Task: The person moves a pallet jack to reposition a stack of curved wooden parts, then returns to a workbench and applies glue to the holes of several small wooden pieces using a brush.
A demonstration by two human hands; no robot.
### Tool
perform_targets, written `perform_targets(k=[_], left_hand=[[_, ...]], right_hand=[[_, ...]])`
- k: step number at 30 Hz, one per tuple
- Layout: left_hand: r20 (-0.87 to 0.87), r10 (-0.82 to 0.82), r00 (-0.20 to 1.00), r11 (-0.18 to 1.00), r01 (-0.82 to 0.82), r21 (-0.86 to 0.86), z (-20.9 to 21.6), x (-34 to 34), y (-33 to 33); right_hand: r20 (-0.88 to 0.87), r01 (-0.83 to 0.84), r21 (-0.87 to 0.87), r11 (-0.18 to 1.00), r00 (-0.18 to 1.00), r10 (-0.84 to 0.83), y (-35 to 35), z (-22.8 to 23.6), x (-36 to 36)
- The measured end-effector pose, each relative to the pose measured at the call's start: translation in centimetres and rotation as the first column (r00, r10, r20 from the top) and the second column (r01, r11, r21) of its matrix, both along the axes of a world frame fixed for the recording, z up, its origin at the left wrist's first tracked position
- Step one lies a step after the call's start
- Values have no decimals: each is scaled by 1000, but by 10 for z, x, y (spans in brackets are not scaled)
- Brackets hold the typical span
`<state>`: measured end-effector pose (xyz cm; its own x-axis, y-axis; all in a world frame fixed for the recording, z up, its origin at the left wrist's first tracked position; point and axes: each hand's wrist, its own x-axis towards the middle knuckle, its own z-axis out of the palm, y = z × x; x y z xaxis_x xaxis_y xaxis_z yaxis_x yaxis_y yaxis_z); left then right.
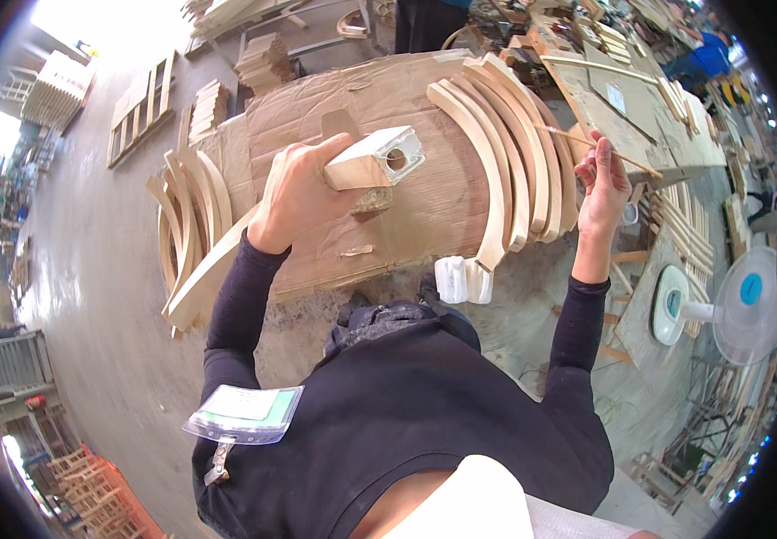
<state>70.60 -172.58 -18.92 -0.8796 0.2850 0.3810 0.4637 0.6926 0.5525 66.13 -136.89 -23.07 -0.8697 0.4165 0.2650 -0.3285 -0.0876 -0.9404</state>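
My left hand (303, 189) grips a pale wooden piece (357, 171) above the cardboard-covered table (290, 256). Its raised end is white, with a round dark hole in it. Whether the white is a coating is unclear. A thin wooden stick (618, 156) is pinched between the fingers of my right hand (602, 189), out to the right and slanting across the fingertips. Between the hands, several curved wooden parts (503, 180) lie side by side. More curved parts (193, 193) are at the table's left end, partly hidden by my left arm.
White plastic containers (463, 280) sit at the table's near edge. To the right are a white fan (748, 301) and a side bench (635, 103) bearing wooden strips. Stacked wood pieces (263, 63) and a wooden pallet (141, 108) stand beyond on the left.
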Motion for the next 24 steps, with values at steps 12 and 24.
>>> perform_targets(k=[12,24], left_hand=[[-7,-165,986,982,164,-91,15,-36,55],[68,-114,991,990,107,93,0,-39,69]], right_hand=[[-74,24,-27,999,997,-26,25,12,46],[-245,-238,0,971,942,231,-55,19,98]])
